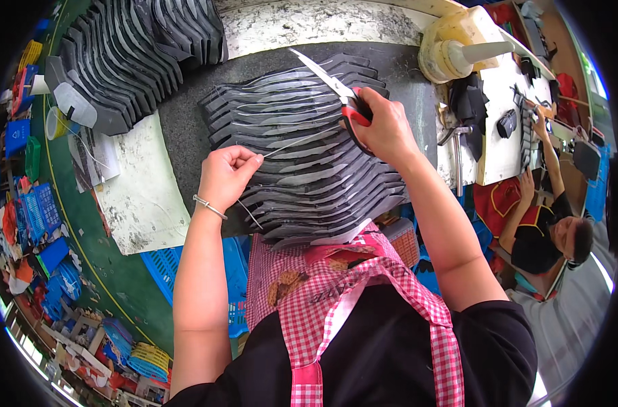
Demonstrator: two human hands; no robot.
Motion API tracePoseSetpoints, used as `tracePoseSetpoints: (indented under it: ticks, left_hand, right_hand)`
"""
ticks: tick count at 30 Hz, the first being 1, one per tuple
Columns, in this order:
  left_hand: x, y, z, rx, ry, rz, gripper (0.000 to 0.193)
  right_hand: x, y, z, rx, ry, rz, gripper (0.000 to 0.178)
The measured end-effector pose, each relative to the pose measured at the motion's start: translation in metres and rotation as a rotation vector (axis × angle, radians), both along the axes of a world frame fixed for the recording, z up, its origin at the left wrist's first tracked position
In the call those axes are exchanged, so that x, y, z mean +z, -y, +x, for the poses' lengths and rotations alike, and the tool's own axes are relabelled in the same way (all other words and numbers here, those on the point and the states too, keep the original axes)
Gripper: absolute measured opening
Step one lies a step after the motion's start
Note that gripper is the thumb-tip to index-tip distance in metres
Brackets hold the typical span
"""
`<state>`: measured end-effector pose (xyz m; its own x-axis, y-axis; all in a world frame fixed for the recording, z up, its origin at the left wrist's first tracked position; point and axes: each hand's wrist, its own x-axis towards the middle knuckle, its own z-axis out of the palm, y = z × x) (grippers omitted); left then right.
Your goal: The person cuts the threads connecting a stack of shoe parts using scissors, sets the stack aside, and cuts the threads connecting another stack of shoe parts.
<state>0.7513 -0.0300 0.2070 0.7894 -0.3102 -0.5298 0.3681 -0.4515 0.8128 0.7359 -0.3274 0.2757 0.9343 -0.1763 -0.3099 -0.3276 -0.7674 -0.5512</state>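
At the left edge of the front row of dark pieces point(302, 186), left hand point(226, 175) with thumb and forefinger pressed tip to tip on a pale thread point(292, 144), other fingers curled inward, probably for a fine and firm grip on something so thin. From this pinch, thread running almost straight over the row toward its right side, likely under light tension; below the pinch, a loose tail hanging near the row's left edge.

At the upper right of the row, right hand point(389, 125) folded around the red and black handles of scissors point(322, 74), with blades close together and pointing up and left above the row, perhaps for keeping the points away from the left hand. Impossible to tell about any hold of the right fingers on the thread's far end.

Under the row, a dark board point(187, 119), apparently as a firm base; within the row, pieces overlapped like steps, seemingly for leaving each edge exposed. Beyond the row's upper left, a second row of dark pieces point(129, 64), similarly overlapped. Beyond its upper right, a yellowish nozzle bottle point(444, 34), maybe for easy reach.
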Motion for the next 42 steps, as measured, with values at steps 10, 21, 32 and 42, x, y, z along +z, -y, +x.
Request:
tracePoseSetpoints:
  ticks: [10,21,32,42]
  left_hand:
    - [0.02,0.002,0.008,-0.012,-0.104,0.065,0.021]
    - [0.025,-0.007,0.044,-0.224,0.05,0.344,0.024]
    - [0.001,0.005,0.065,-0.281,0.114,0.524,0.037]
    - [-0.012,-0.014,0.074,-0.305,0.016,0.48,0.034]
  right_hand:
    - [-0.014,0.002,0.013,0.08,-0.046,0.004,0.04]
    - [-0.013,0.004,0.016,0.141,-0.074,-0.014,0.039]
    - [-0.014,0.012,0.019,0.266,-0.017,-0.155,0.042]
    - [0.016,-0.025,0.042,0.727,0.21,-0.301,0.049]
